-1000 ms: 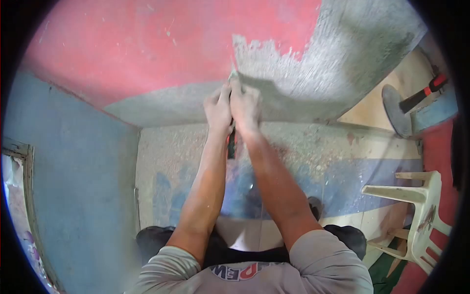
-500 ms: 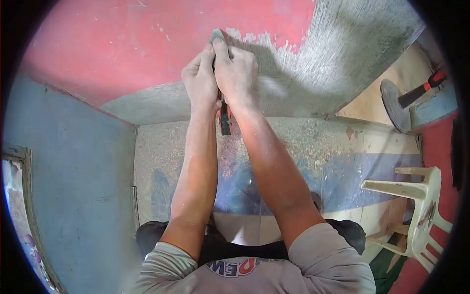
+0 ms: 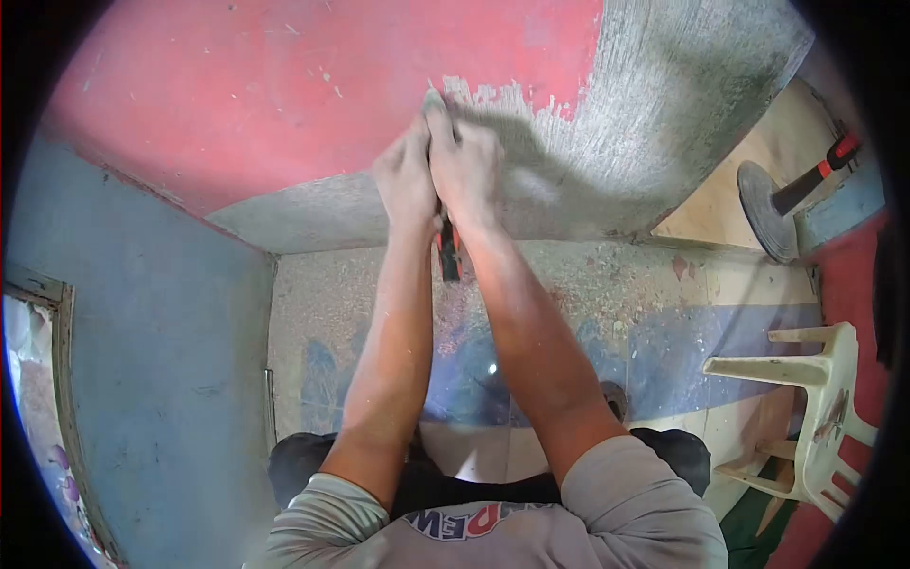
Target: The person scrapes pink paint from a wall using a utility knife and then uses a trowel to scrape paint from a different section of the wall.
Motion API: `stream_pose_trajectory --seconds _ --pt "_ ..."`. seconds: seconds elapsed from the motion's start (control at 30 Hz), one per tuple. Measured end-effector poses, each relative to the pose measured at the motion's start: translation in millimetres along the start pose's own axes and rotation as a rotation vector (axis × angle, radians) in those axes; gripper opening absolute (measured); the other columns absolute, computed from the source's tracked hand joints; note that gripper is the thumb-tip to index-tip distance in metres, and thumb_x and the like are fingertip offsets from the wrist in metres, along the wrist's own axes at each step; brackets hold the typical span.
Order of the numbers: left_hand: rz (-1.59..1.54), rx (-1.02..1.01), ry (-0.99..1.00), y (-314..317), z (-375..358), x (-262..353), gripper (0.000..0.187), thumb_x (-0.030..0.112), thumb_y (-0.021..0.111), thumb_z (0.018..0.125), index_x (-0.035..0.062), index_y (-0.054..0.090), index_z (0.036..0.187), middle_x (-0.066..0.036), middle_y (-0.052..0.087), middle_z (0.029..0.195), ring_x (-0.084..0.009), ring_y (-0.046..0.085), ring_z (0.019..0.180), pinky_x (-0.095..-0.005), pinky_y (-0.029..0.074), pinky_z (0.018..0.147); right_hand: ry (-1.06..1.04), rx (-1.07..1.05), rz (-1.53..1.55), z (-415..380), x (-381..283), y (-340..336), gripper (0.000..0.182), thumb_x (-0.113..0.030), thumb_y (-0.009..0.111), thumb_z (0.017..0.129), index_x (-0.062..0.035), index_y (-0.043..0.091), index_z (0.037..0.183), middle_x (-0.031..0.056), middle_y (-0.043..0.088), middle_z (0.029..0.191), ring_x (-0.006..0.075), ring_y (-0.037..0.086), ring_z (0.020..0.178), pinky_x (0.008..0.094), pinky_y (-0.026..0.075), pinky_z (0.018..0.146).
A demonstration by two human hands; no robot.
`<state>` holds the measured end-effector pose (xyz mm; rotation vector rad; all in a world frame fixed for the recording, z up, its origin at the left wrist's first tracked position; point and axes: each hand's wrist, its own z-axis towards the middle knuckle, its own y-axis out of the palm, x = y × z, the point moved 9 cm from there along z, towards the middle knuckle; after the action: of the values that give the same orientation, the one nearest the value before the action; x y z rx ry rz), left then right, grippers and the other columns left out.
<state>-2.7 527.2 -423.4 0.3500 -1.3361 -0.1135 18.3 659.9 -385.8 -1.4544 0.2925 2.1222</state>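
Both my hands are wrapped around a paint scraper, its black and red-orange handle (image 3: 449, 261) sticking out below my wrists. My left hand (image 3: 406, 180) is closed on the left side of the tool. Beside it, my right hand (image 3: 466, 171) grips too, with a finger stretched along towards the blade (image 3: 433, 100). The blade's tip rests against the wall at the ragged border of the red paint (image 3: 284, 104). Bare grey, streaky surface (image 3: 654, 95) lies right of and below that paint. My fingers hide most of the scraper.
Paint flakes and dust litter the floor (image 3: 332, 294) below the wall. A blue wall (image 3: 161, 360) stands at left. On the right are a cream plastic chair (image 3: 815, 417) and a round grey disc tool with a black and red handle (image 3: 766, 209) on a ledge.
My hands and the scraper have moved slightly down and to the right along the wall. The whole view has also shifted a little. Both hands keep their grip.
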Motion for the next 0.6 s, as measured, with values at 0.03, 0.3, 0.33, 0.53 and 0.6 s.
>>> stream_pose_trajectory --seconds 0.03,0.3,0.33,0.53,0.6 --pt "0.049 0.013 0.048 -7.6 -6.3 -17.1 0.033 0.022 0.064 0.105 -0.0062 0.072 0.092 0.0 0.066 0.081 -0.0089 0.056 0.079 -0.0299 0.048 0.07 0.071 -0.04 -0.002 -13.3 18.0 1.3 0.059 -0.046 0.057 0.1 0.0057 0.072 0.076 0.0303 0.068 0.079 0.0514 0.067 0.077 0.0558 0.052 0.074" --pt "-0.063 0.008 0.038 6.5 4.7 0.7 0.032 0.02 0.063 0.104 -0.0043 0.067 0.084 0.003 0.059 0.078 -0.0076 0.049 0.076 -0.0289 0.043 0.063 -0.007 -0.003 0.005 5.1 -14.6 -6.9 0.06 -0.047 0.057 0.1 0.0069 0.071 0.077 0.0296 0.065 0.076 0.0507 0.066 0.074 0.0545 0.049 0.069" --pt "-0.079 0.002 0.012 10.2 2.3 8.8 0.032 0.02 0.063 0.104 -0.0047 0.067 0.085 0.003 0.059 0.078 -0.0075 0.049 0.076 -0.0282 0.043 0.064 -0.015 0.008 0.009 6.9 -14.6 -5.7 0.06 -0.047 0.057 0.1 0.007 0.07 0.077 0.0298 0.065 0.076 0.0506 0.066 0.074 0.0542 0.049 0.07" --pt "0.081 0.086 -0.096 -23.1 -26.9 -56.7 0.035 0.023 0.065 0.104 -0.0074 0.072 0.09 0.001 0.064 0.08 -0.0082 0.053 0.078 -0.0287 0.047 0.068 0.214 -0.046 -0.061 -34.1 55.9 1.5 0.058 -0.047 0.057 0.1 0.0063 0.073 0.081 0.0319 0.067 0.081 0.0519 0.067 0.083 0.0554 0.051 0.078" --pt "-0.004 0.095 -0.159 -27.3 -33.3 -83.9 0.034 0.023 0.064 0.105 -0.0056 0.074 0.089 0.001 0.065 0.081 -0.0069 0.054 0.078 -0.0274 0.047 0.067 0.316 -0.053 -0.111 -52.2 78.0 -0.4 0.058 -0.047 0.057 0.099 0.0058 0.073 0.082 0.0323 0.066 0.081 0.0523 0.067 0.084 0.0562 0.051 0.077"
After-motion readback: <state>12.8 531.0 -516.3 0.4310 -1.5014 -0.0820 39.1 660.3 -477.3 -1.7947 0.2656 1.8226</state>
